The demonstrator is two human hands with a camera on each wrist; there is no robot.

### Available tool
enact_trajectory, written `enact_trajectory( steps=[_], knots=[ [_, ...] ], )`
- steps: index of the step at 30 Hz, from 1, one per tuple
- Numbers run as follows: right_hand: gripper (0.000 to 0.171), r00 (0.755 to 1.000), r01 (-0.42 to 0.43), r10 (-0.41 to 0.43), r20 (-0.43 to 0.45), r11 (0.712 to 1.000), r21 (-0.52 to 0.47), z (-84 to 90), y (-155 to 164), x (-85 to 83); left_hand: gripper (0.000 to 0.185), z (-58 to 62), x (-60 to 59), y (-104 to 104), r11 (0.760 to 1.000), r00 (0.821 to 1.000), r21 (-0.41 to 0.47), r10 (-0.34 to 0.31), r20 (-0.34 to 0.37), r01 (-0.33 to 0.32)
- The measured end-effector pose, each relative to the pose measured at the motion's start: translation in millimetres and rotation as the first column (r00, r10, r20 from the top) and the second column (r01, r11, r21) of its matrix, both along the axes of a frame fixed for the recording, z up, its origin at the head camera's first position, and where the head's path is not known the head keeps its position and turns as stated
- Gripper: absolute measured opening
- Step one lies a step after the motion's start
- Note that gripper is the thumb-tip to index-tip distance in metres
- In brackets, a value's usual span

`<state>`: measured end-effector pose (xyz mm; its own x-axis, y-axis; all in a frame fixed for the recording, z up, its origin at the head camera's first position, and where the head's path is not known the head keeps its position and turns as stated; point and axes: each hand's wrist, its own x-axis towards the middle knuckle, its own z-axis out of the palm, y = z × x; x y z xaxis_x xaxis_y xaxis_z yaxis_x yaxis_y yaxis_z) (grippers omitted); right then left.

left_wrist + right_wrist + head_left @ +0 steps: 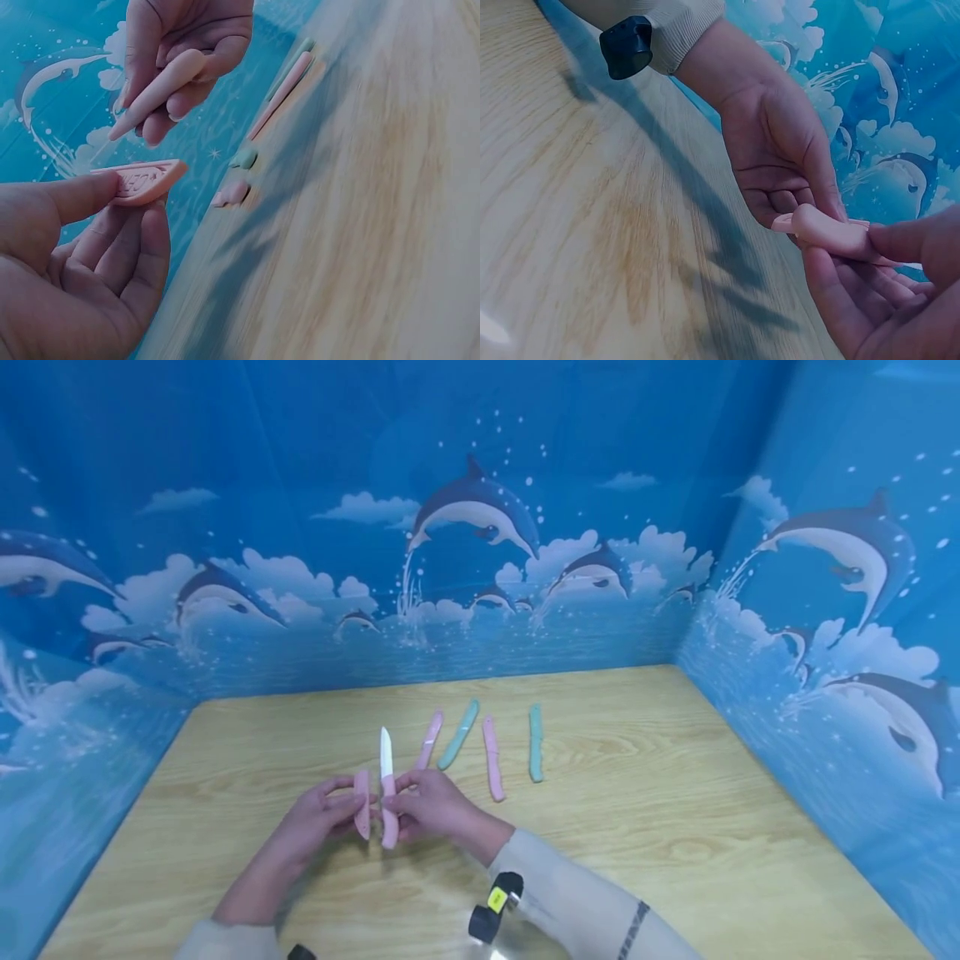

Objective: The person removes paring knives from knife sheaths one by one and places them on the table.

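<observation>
In the head view my left hand (324, 817) pinches a pink blade cover (362, 810) between thumb and fingers. Raised lettering shows on the cover (142, 181) in the left wrist view. To its right, my right hand (435, 803) grips the pink handle of a small knife (389, 828), whose bare white blade (386, 753) points away from me. Cover and knife are side by side with a narrow gap, both held above the table. In the right wrist view the knife handle (832, 232) overlaps part of the cover.
Beyond my right hand lie a pink knife (430, 737), a green knife (458, 735), another pink knife (492, 758) and another green knife (536, 743) on the wood-grain table (637, 827). Blue dolphin-print curtains (337, 560) border the back and sides.
</observation>
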<state>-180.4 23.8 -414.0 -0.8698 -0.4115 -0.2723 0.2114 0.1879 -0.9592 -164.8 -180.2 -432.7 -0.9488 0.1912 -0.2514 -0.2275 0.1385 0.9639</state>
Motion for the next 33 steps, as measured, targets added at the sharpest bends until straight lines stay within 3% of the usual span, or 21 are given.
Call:
enact_trajectory(
  steps=[6,15,25,33],
  knots=[
    [0.020,1.000,0.001,-0.001,-0.021,1.000,0.021,-1.7,-13.6,-2.5,0.051,0.3,-0.2,-8.8,0.999,0.999,-0.003,0.045,-0.021,-0.045],
    [0.016,1.000,0.006,-0.006,-0.016,0.999,-0.033,-5.1,-31.1,-6.1,0.054,-0.8,-2.4,-23.0,0.995,0.995,0.000,0.098,-0.012,-0.098],
    [0.017,0.997,0.075,-0.075,-0.016,0.997,0.006,-11.7,-43.7,-17.7,0.051,-3.7,-15.4,-37.5,0.987,0.989,-0.069,0.140,-0.039,-0.142],
    [0.018,0.990,0.122,-0.116,-0.075,0.990,0.076,-13.6,-50.3,-31.0,0.047,-6.0,-28.0,-36.1,0.972,0.981,-0.132,0.190,-0.047,-0.195]
  ],
)
